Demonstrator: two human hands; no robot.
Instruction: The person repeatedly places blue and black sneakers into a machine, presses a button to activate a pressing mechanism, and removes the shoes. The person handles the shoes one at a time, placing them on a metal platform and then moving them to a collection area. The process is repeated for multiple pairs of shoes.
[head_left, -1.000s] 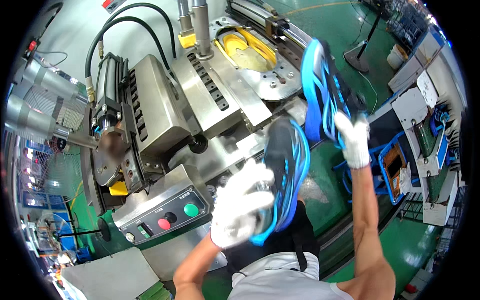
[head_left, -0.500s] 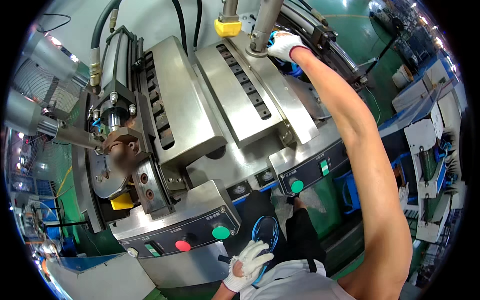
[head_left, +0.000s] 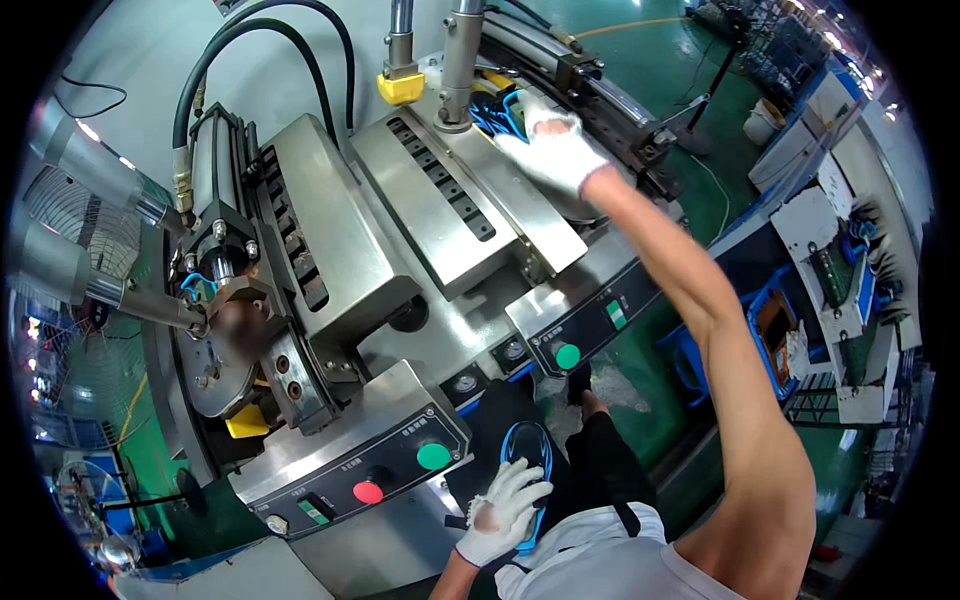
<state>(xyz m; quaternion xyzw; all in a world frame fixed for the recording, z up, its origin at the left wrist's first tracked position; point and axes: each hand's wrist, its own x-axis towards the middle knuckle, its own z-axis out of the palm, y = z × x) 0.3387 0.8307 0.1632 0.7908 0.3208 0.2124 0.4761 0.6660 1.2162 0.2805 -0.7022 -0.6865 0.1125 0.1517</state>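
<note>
My left hand (head_left: 503,508), in a white knit glove, lies over a black shoe with blue edging (head_left: 528,448) on my lap. Its fingers are spread across the shoe. My right arm reaches far across the machine. At the far right station, my gloved right hand (head_left: 556,150) is beside another black and blue shoe (head_left: 494,112), thumb and fingers apart. The glove hides part of that shoe, so whether they touch is hard to tell. A metal post (head_left: 461,70) stands just left of this shoe.
Two slotted steel covers sit mid-machine, a left one (head_left: 335,225) and a right one (head_left: 425,195). Yellow blocks (head_left: 401,90) hang by the posts. The front panel carries a red button (head_left: 368,492) and green buttons (head_left: 434,457). A blue crate (head_left: 765,330) stands at right.
My right hand has drawn back from the far shoe, toward me and to the right, and its fingers have spread. The view has shifted. My left hand stays on the lap shoe.
</note>
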